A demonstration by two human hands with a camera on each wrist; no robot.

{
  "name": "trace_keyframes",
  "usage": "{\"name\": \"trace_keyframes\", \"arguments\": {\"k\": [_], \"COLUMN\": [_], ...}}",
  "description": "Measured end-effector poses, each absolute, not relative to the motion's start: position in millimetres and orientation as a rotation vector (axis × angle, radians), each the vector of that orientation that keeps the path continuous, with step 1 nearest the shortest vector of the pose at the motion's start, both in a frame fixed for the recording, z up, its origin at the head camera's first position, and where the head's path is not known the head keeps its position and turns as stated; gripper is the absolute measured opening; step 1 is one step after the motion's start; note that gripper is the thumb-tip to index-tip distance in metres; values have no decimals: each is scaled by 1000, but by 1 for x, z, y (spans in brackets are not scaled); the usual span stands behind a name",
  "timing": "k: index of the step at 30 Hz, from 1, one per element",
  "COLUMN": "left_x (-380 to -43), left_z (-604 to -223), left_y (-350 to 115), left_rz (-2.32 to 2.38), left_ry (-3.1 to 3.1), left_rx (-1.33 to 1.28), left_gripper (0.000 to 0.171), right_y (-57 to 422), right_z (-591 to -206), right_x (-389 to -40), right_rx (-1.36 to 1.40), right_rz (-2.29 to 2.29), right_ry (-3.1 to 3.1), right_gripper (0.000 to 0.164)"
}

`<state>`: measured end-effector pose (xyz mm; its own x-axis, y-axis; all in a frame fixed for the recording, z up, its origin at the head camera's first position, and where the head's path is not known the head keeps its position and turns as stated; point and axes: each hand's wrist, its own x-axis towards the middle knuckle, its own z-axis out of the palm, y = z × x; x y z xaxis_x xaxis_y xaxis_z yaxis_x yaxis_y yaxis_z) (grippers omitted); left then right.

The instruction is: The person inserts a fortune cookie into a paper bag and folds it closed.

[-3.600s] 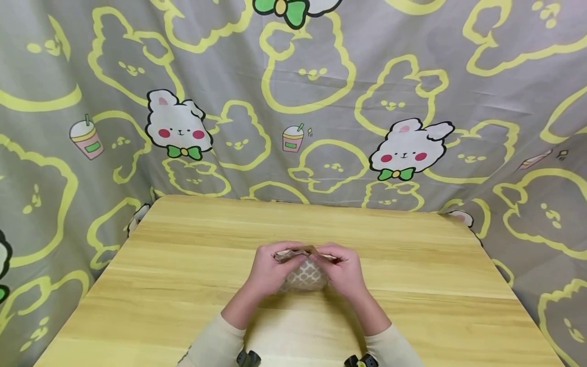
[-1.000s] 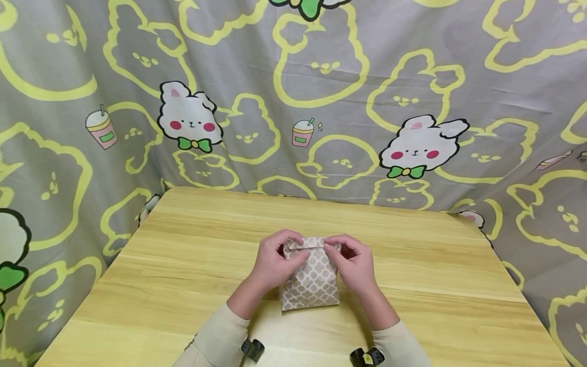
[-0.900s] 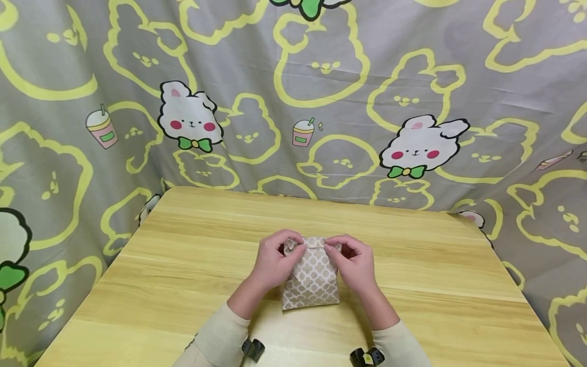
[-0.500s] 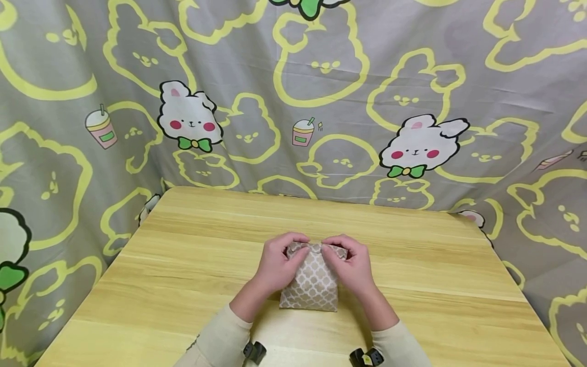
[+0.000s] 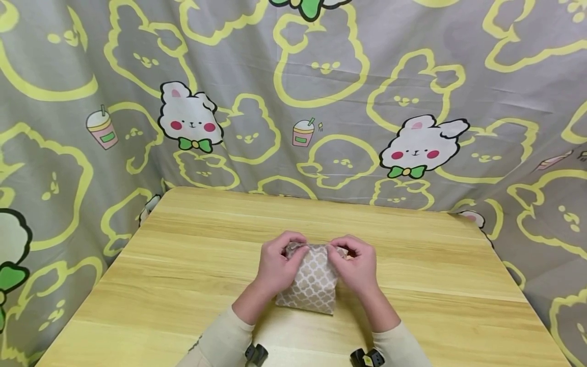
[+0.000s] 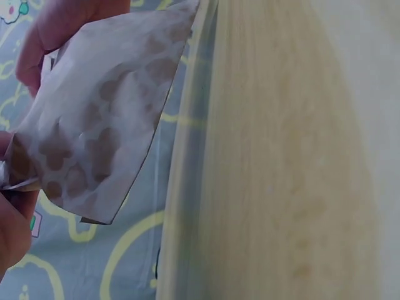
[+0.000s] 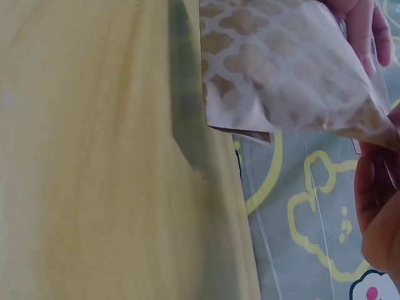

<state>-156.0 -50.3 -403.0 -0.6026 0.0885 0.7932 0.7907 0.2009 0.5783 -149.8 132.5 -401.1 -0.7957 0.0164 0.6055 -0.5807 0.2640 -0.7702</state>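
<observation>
A small paper bag (image 5: 314, 280) with a beige and white lattice print is held just above the table in the head view. My left hand (image 5: 277, 262) pinches its top left part between thumb and fingers. At the top right, my right hand (image 5: 357, 262) pinches it the same way. The top edge between the hands is bent over, and its far side is hidden. In the left wrist view the paper bag (image 6: 112, 106) hangs tilted, with a creased surface. The right wrist view shows the paper bag (image 7: 275, 69) with a folded lower corner.
A wooden table (image 5: 183, 285) lies under both hands. Behind it and at the sides hangs a grey curtain (image 5: 247, 61) with yellow outlines and white rabbits. A dark wrist device (image 5: 367, 357) shows below the right sleeve, another (image 5: 256, 352) near the left.
Earlier the bag was bunched between the hands; then it was opened out with a folded strip on top. Now its top bends away and its bottom has swung slightly left.
</observation>
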Motion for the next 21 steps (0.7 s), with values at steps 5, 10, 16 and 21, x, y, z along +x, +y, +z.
{"name": "trace_keyframes", "arguments": {"k": [5, 10, 16, 21], "left_x": [-158, -158, -159, -164], "left_z": [-402, -400, -398, -406], "left_y": [-53, -56, -58, -58], "left_rz": [-1435, -1437, -1434, -1442], "left_ry": [-1817, -1810, -1809, -1813], "left_rx": [-792, -777, -771, -788], "left_gripper": [26, 25, 24, 25], "right_y": [137, 141, 143, 142], "right_z": [-401, -400, -402, -405], "right_x": [-152, -153, -154, -155], "right_rx": [471, 387, 408, 506], "right_rz": [1518, 1520, 1643, 1722], "right_ry": [-2014, -1985, -1967, -2063], "right_gripper": [17, 16, 10, 12]}}
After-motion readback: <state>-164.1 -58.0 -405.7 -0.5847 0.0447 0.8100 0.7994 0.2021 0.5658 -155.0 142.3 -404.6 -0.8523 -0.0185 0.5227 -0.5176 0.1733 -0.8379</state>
